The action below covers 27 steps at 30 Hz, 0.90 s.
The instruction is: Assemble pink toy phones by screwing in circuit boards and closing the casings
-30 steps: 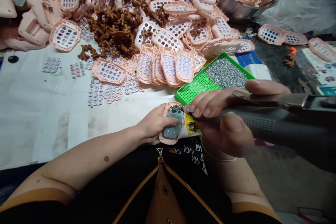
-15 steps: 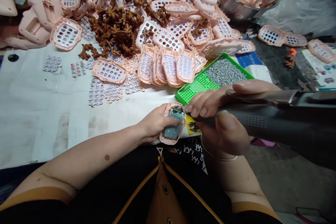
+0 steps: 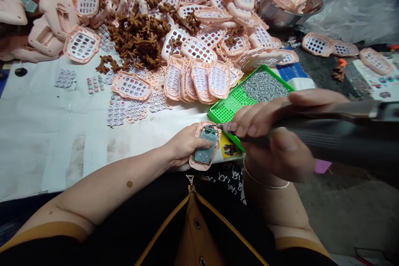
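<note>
While the left hand (image 3: 183,147) holds a pale-pink oval plastic shell (image 3: 199,166) at the surface's (image 3: 90,133) near edge, the right hand (image 3: 274,153) wraps its grip round a dark-grey power screwdriver (image 3: 336,137) (tip by the rim, contact unclear). Screw-fastening seems in hand; next calls for steady alignment.

Counted: one left hand (image 3: 186,146), one right hand (image 3: 260,119), one power driver (image 3: 327,143), one held shell (image 3: 200,166), one circuit board (image 3: 205,152), one green tray (image 3: 229,110), one metal bowl (image 3: 279,18), three far-right shells (image 3: 316,45). Heaped shells (image 3: 199,51): overlapping, uncountable.
</note>
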Tool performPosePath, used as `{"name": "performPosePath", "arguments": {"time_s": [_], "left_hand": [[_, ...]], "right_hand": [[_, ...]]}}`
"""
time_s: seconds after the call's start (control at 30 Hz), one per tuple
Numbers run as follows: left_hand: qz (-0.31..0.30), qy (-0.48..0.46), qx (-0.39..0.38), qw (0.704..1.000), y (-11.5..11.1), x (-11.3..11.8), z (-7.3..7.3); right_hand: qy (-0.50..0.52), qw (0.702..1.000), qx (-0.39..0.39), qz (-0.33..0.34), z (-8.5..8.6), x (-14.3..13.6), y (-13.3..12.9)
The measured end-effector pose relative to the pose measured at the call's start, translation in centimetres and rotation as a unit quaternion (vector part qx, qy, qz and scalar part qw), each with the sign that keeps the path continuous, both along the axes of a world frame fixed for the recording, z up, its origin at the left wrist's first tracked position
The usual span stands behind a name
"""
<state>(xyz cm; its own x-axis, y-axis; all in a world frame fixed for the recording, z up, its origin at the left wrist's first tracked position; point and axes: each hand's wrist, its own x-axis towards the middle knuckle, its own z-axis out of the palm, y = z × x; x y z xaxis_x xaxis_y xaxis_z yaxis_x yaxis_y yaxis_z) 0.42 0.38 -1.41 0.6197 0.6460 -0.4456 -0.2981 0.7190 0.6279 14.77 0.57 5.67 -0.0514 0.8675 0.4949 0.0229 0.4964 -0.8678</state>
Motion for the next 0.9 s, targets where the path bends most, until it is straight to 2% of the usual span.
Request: {"name": "performPosePath", "arguments": {"time_s": [0.07, 0.17, 0.3, 0.37, 0.53, 0.8, 0.9], "left_hand": [[-0.005, 0.004, -0.008, 1.000, 0.0, -0.1, -0.3], [-0.013, 0.013, -0.015, 1.000, 0.0, -0.2, -0.5], [-0.018, 0.032, -0.024, 0.999, 0.1, -0.4, -0.1], [-0.017, 0.041, -0.029, 0.999, 0.1, -0.4, 0.2], [-0.007, 0.070, -0.041, 0.997, 0.2, -0.3, 1.1], [0.002, 0.073, -0.053, 0.996, 0.3, -0.2, 1.3], [0.023, 0.056, -0.061, 0.996, 0.2, -0.2, 1.5]], "right_hand": [[0.071, 0.994, 0.069, -0.047, 0.9, 0.4, 0.1], [0.109, 0.982, 0.100, -0.119, 0.8, 2.4, 0.7], [0.092, 0.961, 0.128, -0.227, -1.4, 5.9, 2.1], [0.070, 0.956, 0.119, -0.260, -2.6, 7.0, 2.8], [0.068, 0.955, 0.104, -0.269, -4.4, 7.6, 4.0], [0.083, 0.961, 0.086, -0.249, -5.3, 7.8, 4.8], [0.071, 0.959, 0.094, -0.259, -4.9, 7.5, 4.8]]}}
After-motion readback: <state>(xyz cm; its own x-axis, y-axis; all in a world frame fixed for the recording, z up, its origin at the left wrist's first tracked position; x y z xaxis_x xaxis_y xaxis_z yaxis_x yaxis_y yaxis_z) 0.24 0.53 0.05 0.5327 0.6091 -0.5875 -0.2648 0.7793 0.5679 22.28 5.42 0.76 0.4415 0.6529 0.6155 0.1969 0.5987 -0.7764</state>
